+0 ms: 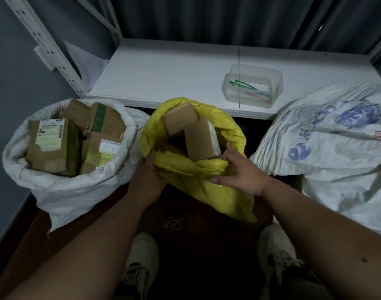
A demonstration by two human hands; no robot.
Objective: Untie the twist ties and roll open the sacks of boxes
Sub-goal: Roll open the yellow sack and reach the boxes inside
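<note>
Three sacks stand on the floor before a low white shelf (163, 68): a white sack (66, 191) on the left, its mouth already rolled down around brown parcels; a yellow sack (198, 180) in the middle; and a printed white sack (336, 148) on the right that looks unopened, its neck out of sight. Both hands work the yellow one, likely to turn its rim outward into a cuff so the two cardboard boxes (191, 135) stand clear. The left hand (147, 180) grips the near-left edge with fingers curled into the fabric; the right hand (241, 172) pinches the near-right fold, fingers bent over it. A loose string (172, 223) lies on the floor between the shoes. On the shelf a clear tub (253, 85) holds coloured ties, probably kept together there
</note>
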